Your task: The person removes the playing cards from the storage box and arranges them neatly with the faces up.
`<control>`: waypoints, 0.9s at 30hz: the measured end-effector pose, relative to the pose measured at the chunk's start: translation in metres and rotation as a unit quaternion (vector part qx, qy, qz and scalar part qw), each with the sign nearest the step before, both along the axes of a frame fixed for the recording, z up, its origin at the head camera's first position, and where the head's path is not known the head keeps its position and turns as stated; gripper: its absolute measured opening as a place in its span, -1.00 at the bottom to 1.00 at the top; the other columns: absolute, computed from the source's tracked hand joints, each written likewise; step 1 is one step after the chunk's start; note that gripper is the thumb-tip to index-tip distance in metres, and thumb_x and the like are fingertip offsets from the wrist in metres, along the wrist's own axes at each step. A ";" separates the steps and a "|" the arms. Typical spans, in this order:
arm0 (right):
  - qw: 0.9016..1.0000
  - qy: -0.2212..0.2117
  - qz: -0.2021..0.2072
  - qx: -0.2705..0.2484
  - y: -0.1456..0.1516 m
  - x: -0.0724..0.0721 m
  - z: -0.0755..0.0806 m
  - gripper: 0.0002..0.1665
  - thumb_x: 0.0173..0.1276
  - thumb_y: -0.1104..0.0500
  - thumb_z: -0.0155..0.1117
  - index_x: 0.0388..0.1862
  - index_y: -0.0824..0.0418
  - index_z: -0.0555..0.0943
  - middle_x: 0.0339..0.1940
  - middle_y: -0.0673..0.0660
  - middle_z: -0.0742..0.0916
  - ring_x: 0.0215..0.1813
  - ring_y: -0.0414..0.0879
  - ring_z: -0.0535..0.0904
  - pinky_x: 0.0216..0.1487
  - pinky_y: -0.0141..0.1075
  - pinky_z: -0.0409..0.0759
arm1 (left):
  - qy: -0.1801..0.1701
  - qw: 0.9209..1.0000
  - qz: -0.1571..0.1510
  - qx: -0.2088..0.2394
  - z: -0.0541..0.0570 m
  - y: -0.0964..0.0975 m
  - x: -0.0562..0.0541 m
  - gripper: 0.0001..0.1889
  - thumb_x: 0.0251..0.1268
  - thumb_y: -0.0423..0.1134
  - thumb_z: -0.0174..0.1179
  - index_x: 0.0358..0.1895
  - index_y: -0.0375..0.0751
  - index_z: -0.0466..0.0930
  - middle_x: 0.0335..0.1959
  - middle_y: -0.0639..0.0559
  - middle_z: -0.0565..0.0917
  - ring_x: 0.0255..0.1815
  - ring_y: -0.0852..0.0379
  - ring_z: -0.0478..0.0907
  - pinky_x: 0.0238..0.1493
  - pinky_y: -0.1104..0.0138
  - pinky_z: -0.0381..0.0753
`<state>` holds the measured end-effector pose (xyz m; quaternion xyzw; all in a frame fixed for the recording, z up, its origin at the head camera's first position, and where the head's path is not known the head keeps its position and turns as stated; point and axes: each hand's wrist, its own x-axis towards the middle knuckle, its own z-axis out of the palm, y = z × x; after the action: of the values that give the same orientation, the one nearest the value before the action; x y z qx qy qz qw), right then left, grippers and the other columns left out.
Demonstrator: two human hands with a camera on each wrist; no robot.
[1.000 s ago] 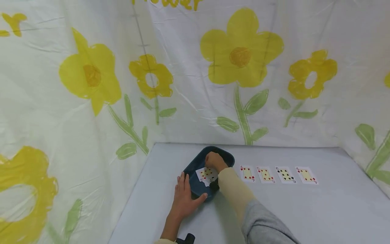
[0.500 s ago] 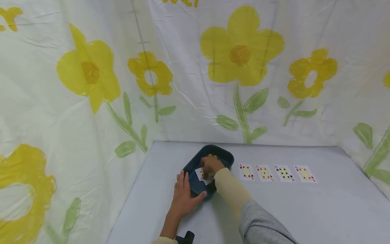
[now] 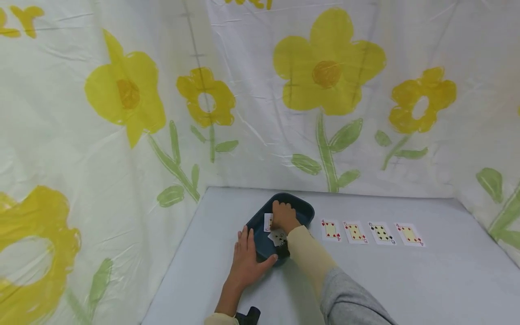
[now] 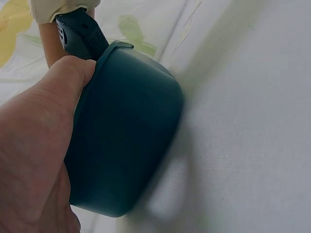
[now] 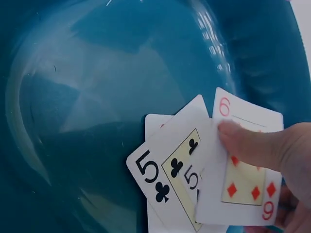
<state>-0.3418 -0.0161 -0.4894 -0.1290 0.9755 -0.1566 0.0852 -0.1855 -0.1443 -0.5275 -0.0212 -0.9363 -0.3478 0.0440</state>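
My right hand [image 3: 285, 216] is inside the dark blue plastic tray [image 3: 262, 246], pinching a playing card, the six of diamonds [image 5: 248, 196]. In the right wrist view the thumb lies on its face, and the other fingers are mostly hidden below. Beside and partly beneath it lies the five of clubs [image 5: 170, 160] on top of another card whose face is mostly covered. My left hand [image 3: 245, 262] rests at the tray's near left corner. Its fingers lie straight along the left side, and in the left wrist view its thumb [image 4: 77, 70] touches the rim.
Several playing cards stand in a row right of the tray: a red four [image 3: 331, 230], a five of diamonds [image 3: 355, 232], a black six [image 3: 382, 233] and a four of diamonds [image 3: 410, 234]. A flower-painted white sheet [image 3: 252, 158] hangs behind the table [image 3: 365, 280].
My right hand reached down onto the cards in the tray, and one card has since shifted toward the far left, away from the others. The left hand keeps its place on the tray.
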 end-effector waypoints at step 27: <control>0.976 -0.105 -0.054 -0.183 0.026 -0.009 0.018 -0.46 0.42 0.36 0.02 0.35 0.46 0.28 0.03 0.32 0.56 -0.12 0.08 0.49 -0.12 -0.12 0.52 | 0.004 1.000 0.001 -0.024 0.001 -0.001 0.002 0.19 0.16 0.44 0.19 0.59 -0.36 -0.08 0.63 -0.26 -0.18 0.61 -0.27 -0.26 0.49 -0.15 -0.10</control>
<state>-0.3503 0.0100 -0.4717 -0.0726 0.9216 -0.3492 0.1533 -0.1840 -0.1452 -0.5267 -0.0233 -0.9442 -0.3251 0.0477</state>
